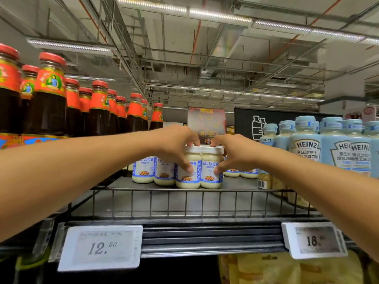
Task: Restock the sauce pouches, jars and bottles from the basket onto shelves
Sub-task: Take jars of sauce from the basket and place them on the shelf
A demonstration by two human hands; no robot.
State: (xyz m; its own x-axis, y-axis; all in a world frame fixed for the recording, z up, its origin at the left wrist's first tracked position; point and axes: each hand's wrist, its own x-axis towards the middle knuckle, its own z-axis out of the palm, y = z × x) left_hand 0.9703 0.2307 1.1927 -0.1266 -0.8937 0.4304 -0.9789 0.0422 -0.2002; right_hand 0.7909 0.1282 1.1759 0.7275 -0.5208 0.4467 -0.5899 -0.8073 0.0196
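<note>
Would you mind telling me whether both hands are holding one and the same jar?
No, the left hand grips one white-lidded jar, while the right hand grips the neighbouring jar beside it.

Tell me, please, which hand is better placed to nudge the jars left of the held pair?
Probably left: the left hand grips the nearer jar, beside those jars; the right hand holds the farther jar.

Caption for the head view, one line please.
Left hand and right hand grip adjacent white-lidded jars on the shelf, between dark sauce bottles and Heinz bottles.
</note>
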